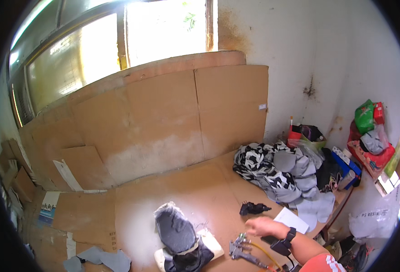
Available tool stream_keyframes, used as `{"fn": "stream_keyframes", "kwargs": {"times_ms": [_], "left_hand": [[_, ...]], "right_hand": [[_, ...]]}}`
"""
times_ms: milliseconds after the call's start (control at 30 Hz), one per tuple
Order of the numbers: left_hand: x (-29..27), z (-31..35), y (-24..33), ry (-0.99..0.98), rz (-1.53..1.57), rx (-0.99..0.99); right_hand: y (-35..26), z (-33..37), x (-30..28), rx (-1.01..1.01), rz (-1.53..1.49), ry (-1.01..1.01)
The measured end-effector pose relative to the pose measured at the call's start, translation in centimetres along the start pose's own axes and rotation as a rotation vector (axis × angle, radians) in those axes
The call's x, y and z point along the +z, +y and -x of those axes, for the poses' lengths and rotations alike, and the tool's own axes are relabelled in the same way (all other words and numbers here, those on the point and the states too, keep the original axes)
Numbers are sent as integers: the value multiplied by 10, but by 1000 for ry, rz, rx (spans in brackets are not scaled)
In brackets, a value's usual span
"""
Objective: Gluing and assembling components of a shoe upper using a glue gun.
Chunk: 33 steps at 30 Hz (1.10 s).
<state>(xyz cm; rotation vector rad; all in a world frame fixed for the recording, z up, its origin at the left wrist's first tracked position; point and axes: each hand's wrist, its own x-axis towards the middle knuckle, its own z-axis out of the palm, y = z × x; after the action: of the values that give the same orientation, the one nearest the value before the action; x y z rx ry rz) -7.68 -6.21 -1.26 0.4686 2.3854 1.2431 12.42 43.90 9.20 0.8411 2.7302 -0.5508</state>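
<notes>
My right hand [261, 225] reaches in from the lower right, a black band with a box-like device on its wrist. Its fingers look curled together, and what they hold, if anything, is hidden. Just below them a metal spray gun [243, 250] with a yellow hose [267, 255] lies on the cardboard. To the left is an oval grey padded piece [176, 229] with a ragged whitish edge, resting on black material [188, 260] and a cream piece [214, 245]. Beyond my hand lies a small black object [254, 208] of unclear kind. My left hand is out of view.
Cardboard [141, 204] covers the work surface, and tall cardboard sheets [163, 113] lean below the window. A heap of patterned cloth and grey pieces [265, 170] sits at the right, near a white sheet [293, 220]. Grey scraps [102, 258] lie at the lower left.
</notes>
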Motion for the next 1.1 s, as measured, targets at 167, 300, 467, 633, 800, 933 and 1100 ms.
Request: {"fn": "stream_keyframes", "kwargs": {"times_ms": [167,300,467,633,800,933,1100], "left_hand": [[58,-46,103,-131,182,-270],[93,-63,167,-344,-63,5],[117,-82,191,-342,-110,-51],[129,-93,207,-316,-162,-166],[136,-97,229,-359,-211,-273],[139,-98,227,-343,-213,-254],[143,-97,219,-334,-318,-112]], "right_hand": [[121,-77,-60,37,-291,644],[204,-162,-94,180,-692,915],[234,-240,-83,257,-292,996],[218,-295,-50,99,-1,836],[247,-298,-51,359,265,545],[264,-231,-72,158,403,348],[232,-122,-91,215,532,176]]}}
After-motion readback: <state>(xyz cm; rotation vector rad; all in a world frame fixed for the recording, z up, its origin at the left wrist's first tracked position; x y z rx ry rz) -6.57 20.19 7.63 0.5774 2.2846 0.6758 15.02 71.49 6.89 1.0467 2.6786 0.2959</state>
